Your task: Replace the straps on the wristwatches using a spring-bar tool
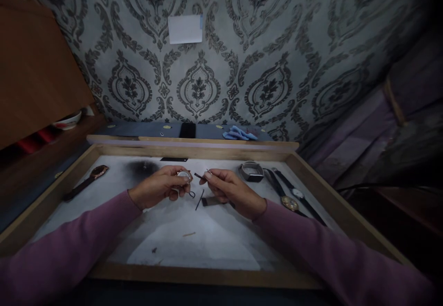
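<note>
My left hand (161, 187) is closed round a round watch case (184, 176), its pale face turned up, over the middle of the shallow wooden tray. Just to the right, my right hand (230, 188) pinches a thin dark tool (200, 177), its tip pointing at the watch case and a little apart from it. A small dark loop (192, 195) shows below my left fingers. Between and below the hands lie a thin dark stick (200, 200) and a dark strap piece (212, 201), partly covered by my right hand.
The wooden tray (207, 273) holds a brown watch (98, 172) at left, and a grey-banded watch (252, 172), a gold-faced watch (289, 203) and a dark-strapped watch (297, 193) at right. Behind its back edge lie a black phone (187, 130) and a blue cloth (239, 133).
</note>
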The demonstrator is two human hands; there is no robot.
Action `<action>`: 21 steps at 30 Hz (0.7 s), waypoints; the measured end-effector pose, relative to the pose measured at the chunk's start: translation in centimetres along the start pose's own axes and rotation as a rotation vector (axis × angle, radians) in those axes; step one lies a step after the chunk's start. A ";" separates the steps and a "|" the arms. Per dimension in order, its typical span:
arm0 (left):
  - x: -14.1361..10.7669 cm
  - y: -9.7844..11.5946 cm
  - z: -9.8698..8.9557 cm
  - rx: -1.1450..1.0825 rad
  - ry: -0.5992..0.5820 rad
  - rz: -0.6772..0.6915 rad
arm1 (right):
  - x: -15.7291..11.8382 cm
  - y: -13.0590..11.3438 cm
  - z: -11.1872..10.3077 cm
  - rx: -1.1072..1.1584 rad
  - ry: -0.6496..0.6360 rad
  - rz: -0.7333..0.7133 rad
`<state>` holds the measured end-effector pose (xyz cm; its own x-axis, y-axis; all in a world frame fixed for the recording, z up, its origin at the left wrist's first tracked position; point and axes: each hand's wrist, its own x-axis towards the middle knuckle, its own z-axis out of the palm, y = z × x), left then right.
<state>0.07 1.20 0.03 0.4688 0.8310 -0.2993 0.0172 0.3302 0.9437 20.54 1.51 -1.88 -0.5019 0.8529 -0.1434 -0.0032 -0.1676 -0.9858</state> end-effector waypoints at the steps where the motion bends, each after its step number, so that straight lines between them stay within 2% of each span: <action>1: 0.1 -0.1 -0.1 -0.003 0.007 -0.001 | 0.0 0.0 0.0 -0.008 0.001 -0.006; 12: 0.5 -0.5 -0.4 -0.113 0.043 -0.004 | 0.0 0.1 0.0 -0.035 -0.022 -0.016; 21: 0.3 -0.3 -0.1 -0.118 0.143 -0.008 | 0.1 0.1 0.2 0.002 -0.043 0.024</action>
<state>0.15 1.43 -0.32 0.3383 0.8805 -0.3320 -0.0868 0.3805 0.9207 20.37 1.46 -1.97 -0.5383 0.8269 -0.1627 0.0076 -0.1883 -0.9821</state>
